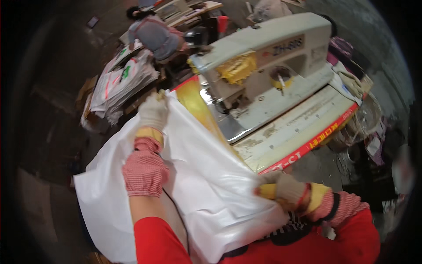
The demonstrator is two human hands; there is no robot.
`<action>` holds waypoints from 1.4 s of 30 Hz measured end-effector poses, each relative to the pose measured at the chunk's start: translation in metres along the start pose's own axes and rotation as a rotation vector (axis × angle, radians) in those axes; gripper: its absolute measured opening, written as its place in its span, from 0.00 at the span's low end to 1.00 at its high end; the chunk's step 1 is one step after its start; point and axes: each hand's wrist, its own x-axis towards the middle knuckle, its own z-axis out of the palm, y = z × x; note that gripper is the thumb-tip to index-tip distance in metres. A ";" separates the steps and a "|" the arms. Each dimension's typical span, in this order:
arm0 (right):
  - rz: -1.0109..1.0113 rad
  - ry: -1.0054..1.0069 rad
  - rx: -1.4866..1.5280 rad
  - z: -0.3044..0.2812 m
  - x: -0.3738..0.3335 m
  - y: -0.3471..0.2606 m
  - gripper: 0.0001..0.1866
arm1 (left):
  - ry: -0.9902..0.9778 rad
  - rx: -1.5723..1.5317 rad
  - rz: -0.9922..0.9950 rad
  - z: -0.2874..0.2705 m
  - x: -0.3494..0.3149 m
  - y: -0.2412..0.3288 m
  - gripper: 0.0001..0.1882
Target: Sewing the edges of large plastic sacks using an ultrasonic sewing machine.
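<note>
A large white woven plastic sack is spread across my lap and up against the front of the sewing machine table, its surface creased. My left hand, in a pale knit glove with a red-checked sleeve cuff, is closed on the sack's upper edge, left of the machine. At the sack's right end, my right hand grips its edge near the table's front corner; this glove has yellow patches. The industrial sewing machine stands just beyond the sack, with its needle area apart from both hands.
A yellow cloth and a tape roll are on the machine. Red printed tape edges the table. Stacked printed sacks lie at the left, near another person. A clear plastic bag hangs at the right.
</note>
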 end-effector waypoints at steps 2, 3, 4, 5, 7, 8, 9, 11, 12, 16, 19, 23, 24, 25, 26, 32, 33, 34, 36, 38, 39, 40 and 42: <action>-0.088 0.149 0.027 -0.033 -0.024 0.028 0.14 | -0.004 -0.227 0.106 0.019 -0.001 0.045 0.04; -0.077 0.157 0.042 -0.037 -0.035 0.024 0.14 | 0.014 -0.373 0.148 0.026 -0.003 0.059 0.04; -0.025 0.218 -0.245 -0.038 -0.047 0.015 0.15 | 0.031 -0.509 0.185 0.030 -0.004 0.065 0.04; 0.025 0.269 -0.534 -0.041 -0.052 0.010 0.17 | 0.015 -0.508 0.189 0.035 -0.003 0.067 0.04; -0.176 0.274 -0.377 -0.048 -0.051 0.029 0.17 | 0.073 -0.541 0.206 0.048 0.005 0.075 0.04; -0.277 0.368 -0.480 -0.048 -0.052 0.030 0.17 | 0.061 -0.539 0.209 0.052 0.008 0.076 0.04; -0.375 0.463 -0.583 -0.050 -0.053 0.032 0.17 | 0.024 -0.574 0.216 0.057 0.011 0.080 0.04; -0.447 0.507 -0.747 -0.050 -0.051 0.033 0.16 | -0.024 -0.601 0.219 0.059 0.008 0.083 0.04; -0.330 0.445 -1.071 -0.051 -0.050 0.028 0.16 | -0.167 -0.839 0.043 0.056 0.009 0.090 0.04; -0.167 0.329 -1.535 -0.058 -0.040 0.040 0.18 | -0.172 -0.523 0.192 0.041 -0.001 0.088 0.05; 0.128 0.444 -1.258 -0.067 -0.028 0.100 0.17 | -0.430 -0.516 0.243 0.008 -0.005 0.110 0.05; -0.150 0.352 -1.020 -0.037 -0.027 0.054 0.18 | -0.428 -0.542 0.051 0.021 0.006 0.101 0.04; -0.138 0.354 -1.267 -0.031 -0.017 0.049 0.17 | -0.503 -0.506 -0.028 0.018 0.017 0.097 0.04; -0.118 0.360 -1.510 -0.027 -0.006 0.042 0.17 | -0.496 -0.518 -0.026 0.015 0.024 0.097 0.04; -0.244 0.472 -1.566 -0.023 0.005 0.030 0.13 | -0.410 -0.422 0.024 0.010 0.029 0.096 0.04; -0.688 0.668 -1.730 -0.049 0.142 0.005 0.14 | -0.005 -0.460 0.175 -0.018 0.006 0.108 0.05; -0.738 0.642 -1.726 -0.056 0.153 -0.012 0.13 | -0.078 -0.779 0.082 -0.024 -0.006 0.115 0.05; -0.799 0.608 -1.723 -0.060 0.163 -0.030 0.13 | -0.152 -1.087 -0.022 -0.031 -0.013 0.117 0.06; -0.891 0.546 -1.721 -0.070 0.174 -0.055 0.12 | -0.174 -1.162 0.092 -0.046 -0.010 0.124 0.07; -0.772 0.399 -1.635 -0.047 0.139 -0.090 0.12 | -0.325 -1.282 0.232 -0.059 -0.011 0.117 0.09; -0.634 0.275 -1.541 -0.041 0.123 -0.102 0.15 | -0.328 -1.272 0.229 -0.062 -0.007 0.117 0.09; -0.642 0.187 -1.620 -0.043 0.125 -0.105 0.17 | -0.799 -1.500 0.114 -0.065 -0.002 0.118 0.12; -0.638 0.138 -1.719 -0.031 0.114 -0.111 0.17 | -1.290 -1.667 0.228 -0.072 -0.004 0.118 0.21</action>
